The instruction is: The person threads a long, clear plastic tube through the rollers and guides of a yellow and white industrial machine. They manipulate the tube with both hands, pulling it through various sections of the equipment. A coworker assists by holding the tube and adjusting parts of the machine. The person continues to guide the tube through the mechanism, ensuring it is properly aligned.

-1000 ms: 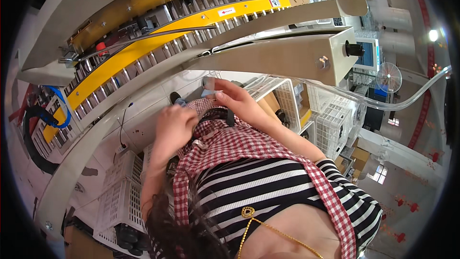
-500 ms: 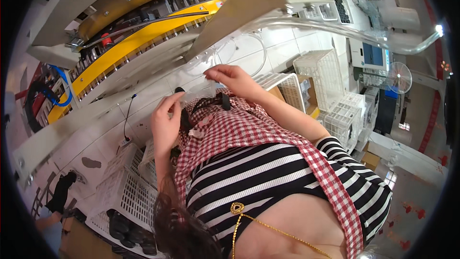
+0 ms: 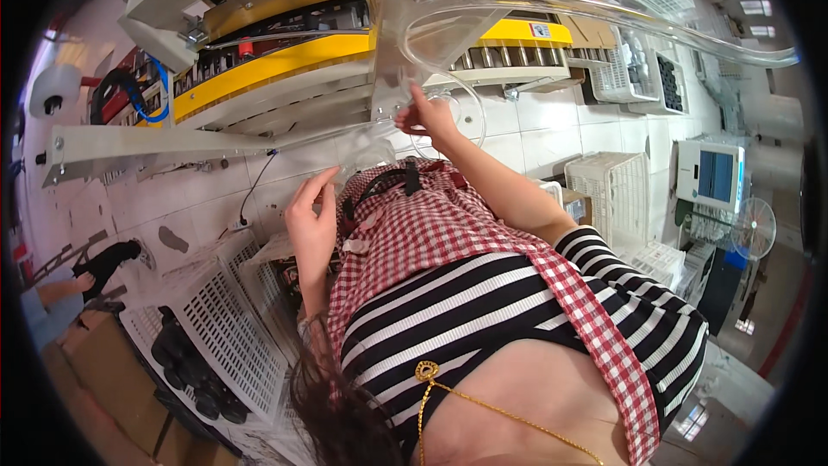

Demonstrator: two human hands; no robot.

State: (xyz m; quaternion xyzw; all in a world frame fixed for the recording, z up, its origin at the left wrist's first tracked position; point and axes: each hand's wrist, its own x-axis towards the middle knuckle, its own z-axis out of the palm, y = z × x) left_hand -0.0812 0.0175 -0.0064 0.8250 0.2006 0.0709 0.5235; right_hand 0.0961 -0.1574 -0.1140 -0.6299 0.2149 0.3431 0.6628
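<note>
My left hand (image 3: 312,214) is held up at the left of the checked apron (image 3: 431,216), fingers apart and nothing seen in them. Higher and to the right, my right hand (image 3: 429,121) has its fingers curled and its thumb raised. Between the hands, above the apron, is a clear, crinkled plastic piece (image 3: 366,153); its upper edge runs up towards my right fingertips. Whether those fingers grip it is hard to make out. Loops of clear tubing (image 3: 479,112) hang right behind my right hand, beside the grey machine post (image 3: 398,43).
A machine with a yellow bar (image 3: 276,66) spans the far side. A pale beam (image 3: 155,148) juts out at left. White crates (image 3: 250,328) stand at left, one with black round parts (image 3: 194,371). More crates (image 3: 608,185) and a fan (image 3: 753,229) are at right. Another person's leg (image 3: 108,267) shows at far left.
The view has swung, bringing more of the machine in at the right. My right hand has risen away from my left, its thumb now up. The left hand's fingers have spread.
</note>
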